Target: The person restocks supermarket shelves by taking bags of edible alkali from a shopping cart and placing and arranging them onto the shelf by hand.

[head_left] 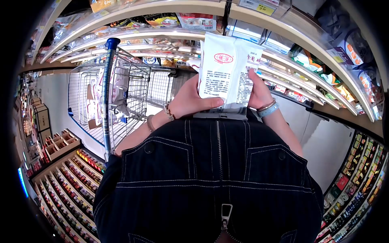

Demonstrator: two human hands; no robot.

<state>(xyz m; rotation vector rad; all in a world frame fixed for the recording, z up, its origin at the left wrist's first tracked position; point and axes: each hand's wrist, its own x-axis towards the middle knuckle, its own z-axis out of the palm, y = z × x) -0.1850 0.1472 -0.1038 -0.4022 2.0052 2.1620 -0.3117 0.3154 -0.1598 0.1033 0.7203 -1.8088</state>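
Note:
Both my hands hold a white printed packet (227, 71) upright in front of my chest. It carries a red oval logo, dark lines of small print and red characters along its right side. My left hand (192, 97) grips its lower left edge, with the thumb lying across the front. On the right edge, my right hand (260, 91) closes round the side, thumb near the front; its other fingers are hidden behind. Another white edge shows behind the packet's left side.
To my left stands a wire shopping cart (137, 87) with a blue handle (112, 42) and white packets (117, 91) inside. Shelves of bagged goods (162, 20) curve across the front. Racks of small items (69, 190) line the lower left.

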